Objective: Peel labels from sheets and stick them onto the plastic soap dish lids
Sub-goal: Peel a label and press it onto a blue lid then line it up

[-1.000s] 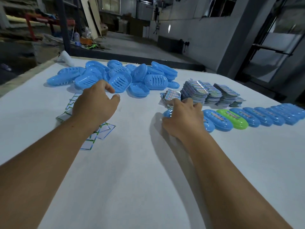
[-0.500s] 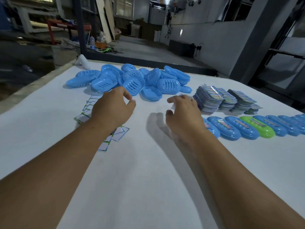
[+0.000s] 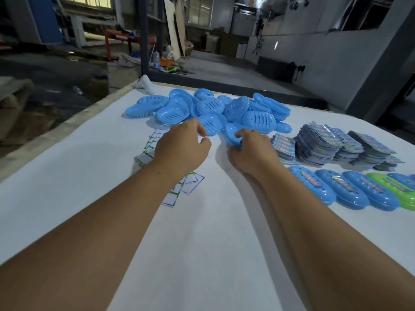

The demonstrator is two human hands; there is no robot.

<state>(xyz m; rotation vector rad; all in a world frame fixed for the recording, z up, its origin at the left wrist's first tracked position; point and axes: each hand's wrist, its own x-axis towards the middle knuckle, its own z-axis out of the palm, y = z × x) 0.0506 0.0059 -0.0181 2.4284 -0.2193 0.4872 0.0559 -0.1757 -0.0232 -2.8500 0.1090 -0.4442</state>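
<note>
A blue lid [image 3: 232, 136] was gripped by the right hand [image 3: 251, 151] at the edge of the pile of lids [image 3: 208, 108]. The left hand [image 3: 182, 149] was held loosely curled and empty above the used label sheets [image 3: 179, 189].

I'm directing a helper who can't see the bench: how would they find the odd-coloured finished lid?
Start at the white table and go to the row of labelled lids along its right edge, in front of the label sheet stacks. The green lid lies fourth from the near end, the only one visible that is not blue.

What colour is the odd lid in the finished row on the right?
Green, among blue labelled lids; it shows in the head view, partly cut off at the right edge.
</note>
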